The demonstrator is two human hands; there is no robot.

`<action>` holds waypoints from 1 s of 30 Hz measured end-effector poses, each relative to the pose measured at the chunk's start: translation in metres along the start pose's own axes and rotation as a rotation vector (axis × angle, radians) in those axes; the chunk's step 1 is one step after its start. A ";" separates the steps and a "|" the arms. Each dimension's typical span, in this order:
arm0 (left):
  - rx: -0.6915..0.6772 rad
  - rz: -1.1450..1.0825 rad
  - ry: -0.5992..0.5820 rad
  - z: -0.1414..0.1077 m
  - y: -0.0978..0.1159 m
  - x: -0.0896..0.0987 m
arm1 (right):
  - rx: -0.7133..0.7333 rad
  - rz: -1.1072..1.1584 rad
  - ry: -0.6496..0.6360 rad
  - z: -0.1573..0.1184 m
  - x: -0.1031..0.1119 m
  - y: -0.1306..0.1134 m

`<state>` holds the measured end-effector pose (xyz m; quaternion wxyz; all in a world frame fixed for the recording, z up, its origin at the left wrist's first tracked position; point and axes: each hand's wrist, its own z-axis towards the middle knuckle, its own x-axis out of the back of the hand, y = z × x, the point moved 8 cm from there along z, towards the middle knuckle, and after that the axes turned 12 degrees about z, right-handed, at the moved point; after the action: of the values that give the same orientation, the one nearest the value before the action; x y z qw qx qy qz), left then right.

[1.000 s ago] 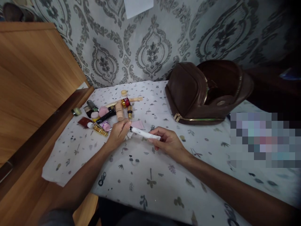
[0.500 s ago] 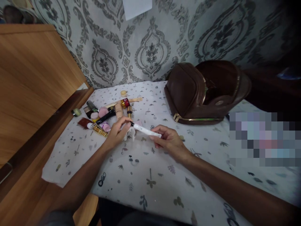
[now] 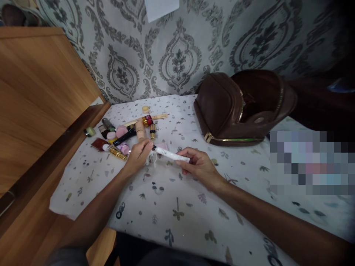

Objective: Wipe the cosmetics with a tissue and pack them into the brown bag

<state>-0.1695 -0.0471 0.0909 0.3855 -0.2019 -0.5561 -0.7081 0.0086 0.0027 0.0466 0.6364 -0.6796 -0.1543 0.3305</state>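
A slim white cosmetic tube [image 3: 169,153] with a black cap lies slantwise between my hands, above the table. My right hand [image 3: 198,164] pinches its flat white end between thumb and fingers. At the black cap end, the fingers of my left hand [image 3: 139,153] are closed round the cap. Something white and crumpled, like a tissue [image 3: 152,159], hangs just under my left fingers; whether they grip it too is hidden. A small pale pink piece [image 3: 161,146] lies behind the tube. Just beyond my left hand is a pile of cosmetics, including a beige tube [image 3: 140,130] and a black tube [image 3: 124,137].
An open brown leather bag [image 3: 222,107] with a gold zip stands at the back right. A dark red jar [image 3: 147,120], a yellow pot [image 3: 145,109] and a gold tube [image 3: 118,153] lie on the patterned cloth [image 3: 177,207]. A wooden panel [image 3: 41,81] rises at the left.
My left hand's fingers have curled in closer around the cap, and the tube has shifted slightly left. The white crumpled piece hangs a little differently. My right hand keeps its pinch.
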 end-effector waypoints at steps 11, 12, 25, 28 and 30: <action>-0.028 -0.108 -0.064 0.000 0.009 0.005 | -0.015 0.036 0.026 0.001 0.004 0.002; -0.018 -0.121 -0.068 0.000 0.007 0.005 | -0.013 0.043 0.026 0.001 0.004 0.002; 0.027 -0.111 -0.119 0.001 0.002 0.001 | -0.037 0.013 0.012 0.000 0.002 0.003; 0.047 -0.134 -0.127 0.000 0.003 0.001 | -0.030 0.005 0.014 0.000 0.002 0.002; 0.053 -0.140 -0.115 0.000 0.000 -0.001 | -0.030 -0.004 0.004 0.000 0.001 0.002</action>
<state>-0.1688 -0.0468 0.0905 0.3079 -0.1926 -0.6085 -0.7055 0.0093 0.0032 0.0447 0.6272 -0.6895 -0.1590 0.3256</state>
